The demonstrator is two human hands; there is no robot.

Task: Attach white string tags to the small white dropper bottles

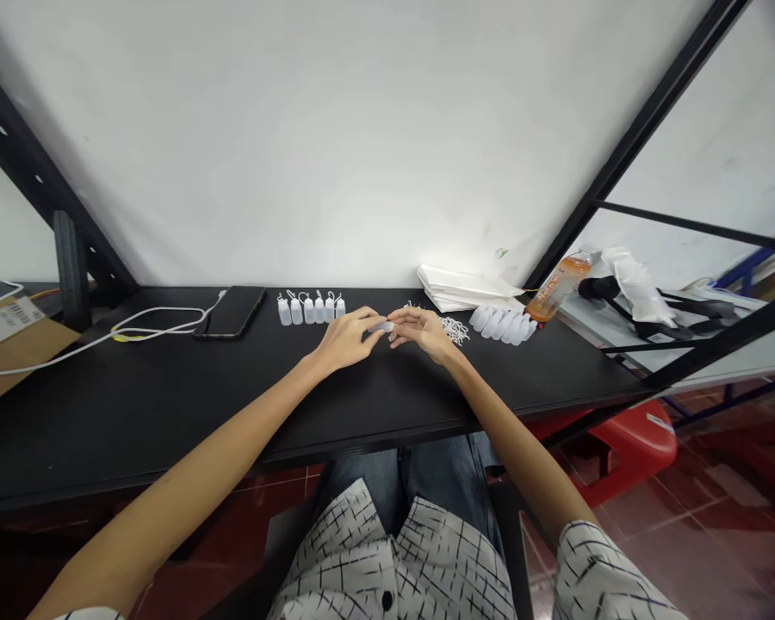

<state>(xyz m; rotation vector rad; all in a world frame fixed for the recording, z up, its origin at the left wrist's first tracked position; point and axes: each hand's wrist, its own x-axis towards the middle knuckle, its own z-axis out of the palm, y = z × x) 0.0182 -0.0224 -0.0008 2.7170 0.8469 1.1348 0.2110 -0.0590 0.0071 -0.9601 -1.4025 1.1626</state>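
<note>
Between the thumb and fingers of my left hand (345,342) lies a small translucent plastic bottle (381,327), tilted with its neck end to the right. My right hand (427,334) is closed in a pinch at that neck end. A tiny white bit shows at its fingertips, too small to name. Just behind my left hand stands a row of small bottles (308,311) with white string loops at their tops. Beside my right hand lies a pile of white strings (454,330), partly hidden by it. Farther right, several similar bottles (502,325) without visible loops lean together.
White folded sheets (468,288) lie against the wall. An orange bottle (559,287) leans at the right frame post. On the left are a black phone (232,312), a white cable (161,330) and a cardboard box (19,344). A red stool (639,443) stands below right.
</note>
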